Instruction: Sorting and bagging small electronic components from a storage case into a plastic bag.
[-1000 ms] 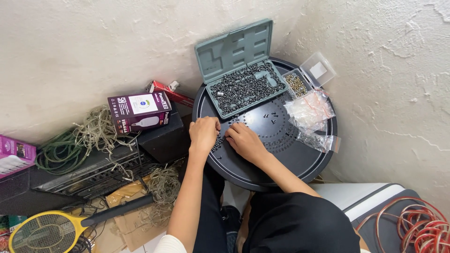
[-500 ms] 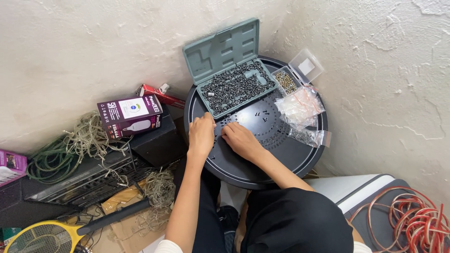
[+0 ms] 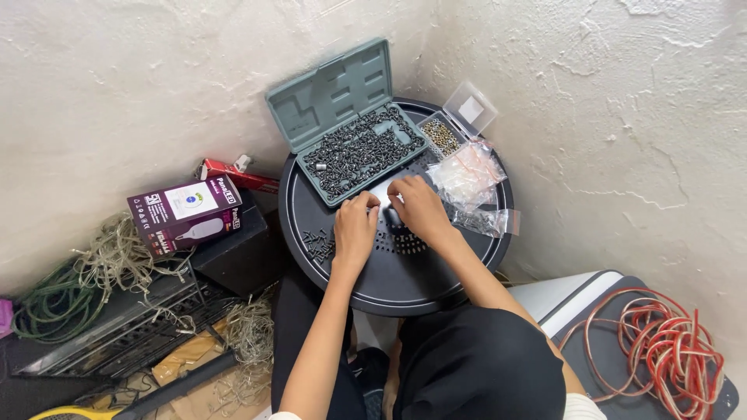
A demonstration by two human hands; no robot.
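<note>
Screws (image 3: pixel 359 152): small dark ones, heaped in the open grey-green case (image 3: pixel 350 128) at the far side of the round black table (image 3: pixel 389 284), lid propped back against the wall so the tray stays open to me. A few loose ones (image 3: pixel 317 243) lie on the table's left part, just beside my left hand, apart from the heap.

My left hand (image 3: pixel 355 228) rests palm down at the case's near edge, fingers curled toward the tabletop; can't tell whether it pinches a screw. My right hand (image 3: pixel 419 206) sits just right of it, fingers bent down over the perforated middle of the table; whether it holds something is hidden under the knuckles. Both hands nearly touch, working the same spot close to the case.

Right of the hands: clear plastic bags (image 3: pixel 467 175), bunched near the table's right rim. Far right: small clear box (image 3: pixel 451 124) of brass-coloured bits, lid up.

Off the table, left: purple carton (image 3: pixel 185 211) on a black box, red carton (image 3: pixel 237 175) behind it, tangled wire (image 3: pixel 117 260) on the floor. Near right: coil of red cable (image 3: pixel 669 346).
</note>
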